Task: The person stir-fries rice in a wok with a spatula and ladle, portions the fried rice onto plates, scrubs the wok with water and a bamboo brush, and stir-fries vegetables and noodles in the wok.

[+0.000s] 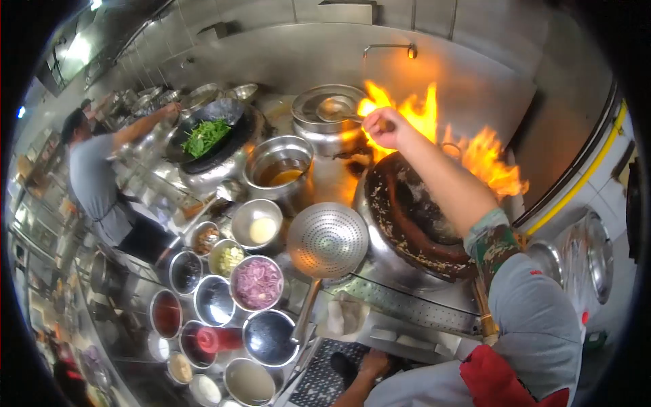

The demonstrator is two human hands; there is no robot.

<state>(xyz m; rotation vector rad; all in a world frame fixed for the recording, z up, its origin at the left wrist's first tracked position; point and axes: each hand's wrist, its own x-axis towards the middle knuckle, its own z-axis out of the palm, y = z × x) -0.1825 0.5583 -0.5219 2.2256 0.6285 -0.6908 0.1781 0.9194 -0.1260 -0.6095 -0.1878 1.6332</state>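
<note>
My right hand point(384, 129) is wrapped around the handle of a metal ladle. The ladle's bowl point(336, 108) is over a lidded steel pot point(308, 102) at the back. Below my right forearm sits a blackened wok point(386, 224) with food bits stuck on its inner wall. Tall flames point(491, 159) rise behind and beside this wok. Low at the counter's front edge is my left hand point(374, 364), close to my body; its fingers are not clear. A perforated skimmer point(327, 239) lies left of the wok, its handle pointing toward me.
Left of the skimmer stand several steel bowls, one with sliced purple onion point(258, 281). A pot of brown liquid point(279, 166) is behind them. Another wok point(234, 142) holds leafy greens point(205, 138). A co-worker point(95, 180) stands at the left. A faucet point(410, 51) projects from the back wall.
</note>
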